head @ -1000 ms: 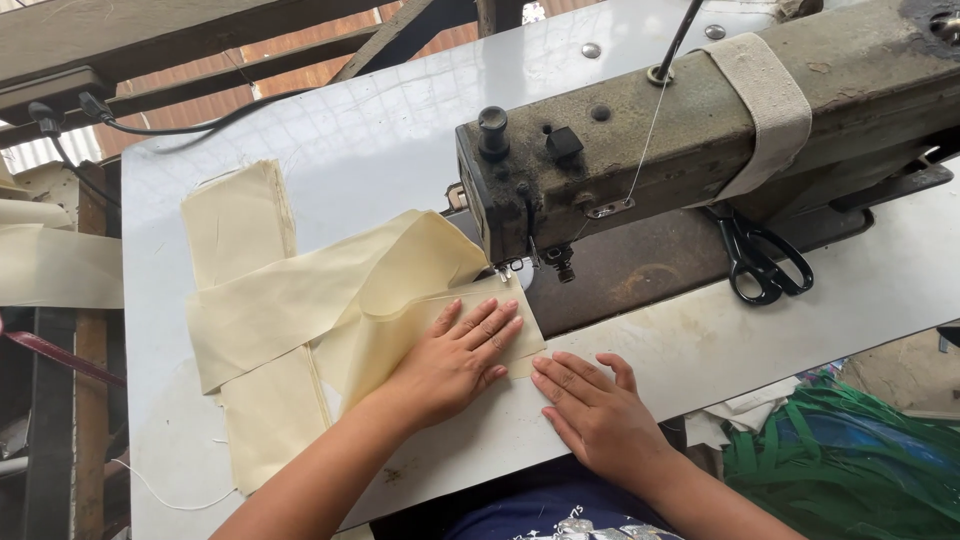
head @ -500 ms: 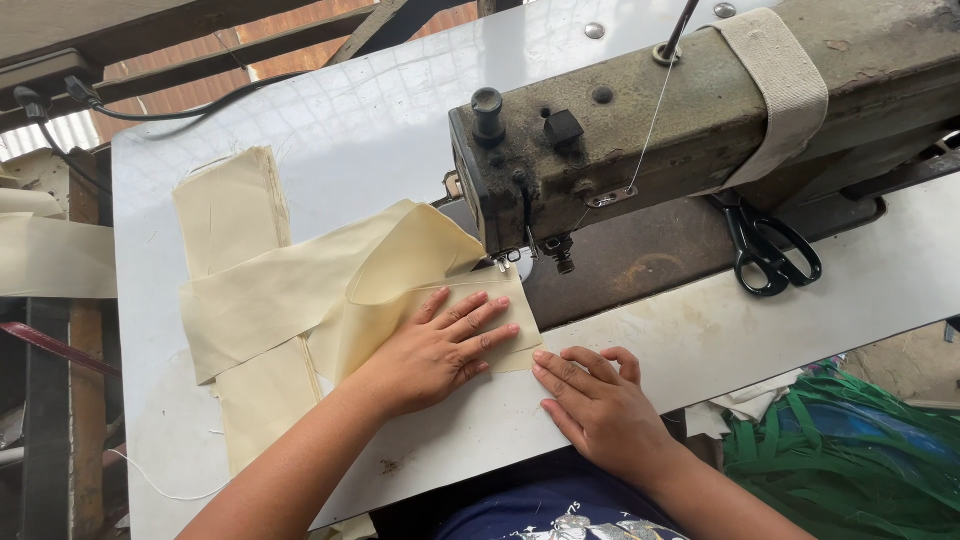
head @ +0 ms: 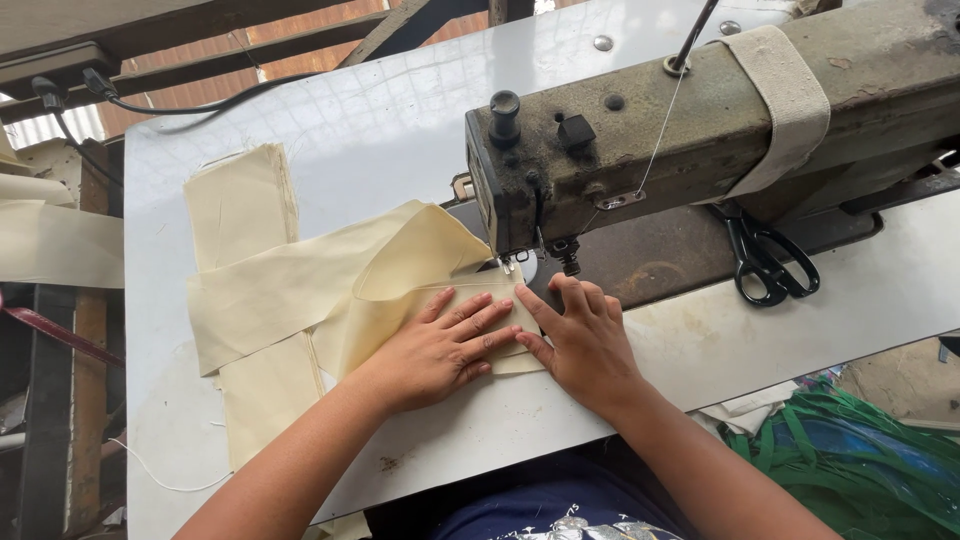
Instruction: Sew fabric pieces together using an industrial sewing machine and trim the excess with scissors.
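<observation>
Both hands are pressing flat, fingers spread, gripping nothing. The left hand [head: 440, 345] is lying on the cream fabric [head: 300, 290], which is spreading across the white table [head: 330, 110] toward the needle; the right hand [head: 580, 335] is touching its right edge. Behind them the worn olive sewing machine [head: 720, 120] is standing, a cream strap [head: 780, 95] wrapping its arm, black scissors [head: 765, 260] lying beneath.

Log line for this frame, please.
left hand: flat on cream fabric | right hand: at fabric edge | sewing machine | scissors: idle
</observation>
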